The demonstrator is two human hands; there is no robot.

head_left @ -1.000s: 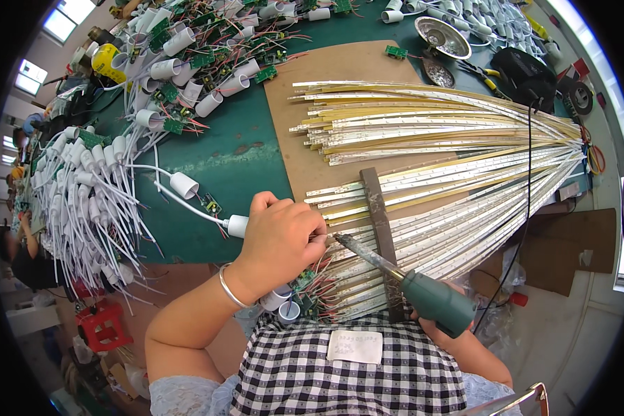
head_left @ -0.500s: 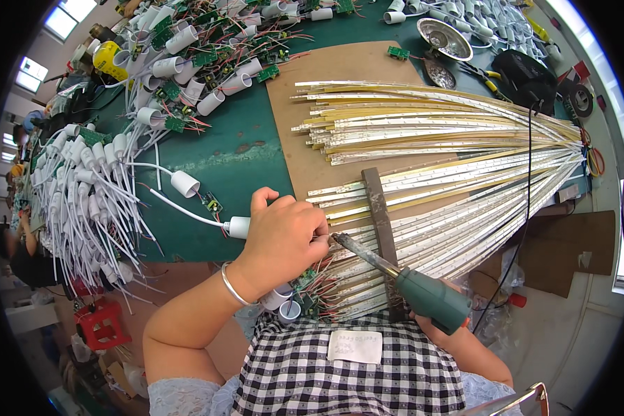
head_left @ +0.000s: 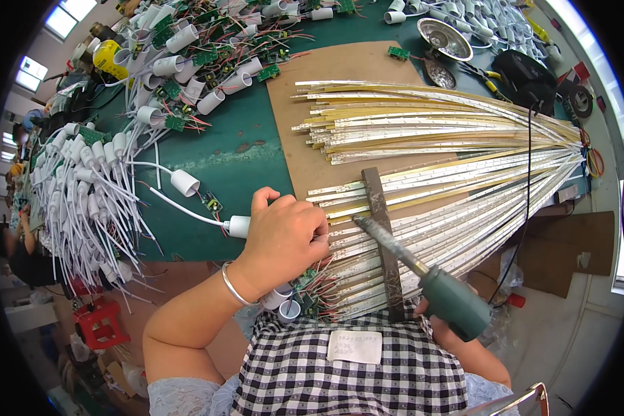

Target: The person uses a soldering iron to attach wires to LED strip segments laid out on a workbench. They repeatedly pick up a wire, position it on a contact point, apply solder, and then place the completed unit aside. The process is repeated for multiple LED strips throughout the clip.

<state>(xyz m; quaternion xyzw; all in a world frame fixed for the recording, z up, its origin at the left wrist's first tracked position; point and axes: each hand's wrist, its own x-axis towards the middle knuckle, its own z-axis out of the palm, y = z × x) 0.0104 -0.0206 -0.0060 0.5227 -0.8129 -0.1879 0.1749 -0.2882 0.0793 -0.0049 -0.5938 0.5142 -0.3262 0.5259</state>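
left hand (head_left: 288, 232) is pinching, hold hidden; right hand (head_left: 438, 324) is gripping soldering iron (head_left: 456, 304), aiming ten o'clock; bar (head_left: 383, 243) is presumably steadying led strips (head_left: 457, 239).

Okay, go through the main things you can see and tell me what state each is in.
Left hand: fingers curled in a pinch, grip hidden.
Right hand: around the soldering iron, mostly hidden.
Soldering iron: held, tip over the light strips, heat can't be told.
Light strips: gathered at the right, free ends fanned leftward.
Dark bar: lying across the lower strips.
Metal bowl: face up.
Pliers: lying on the table.
Bracelet: worn.
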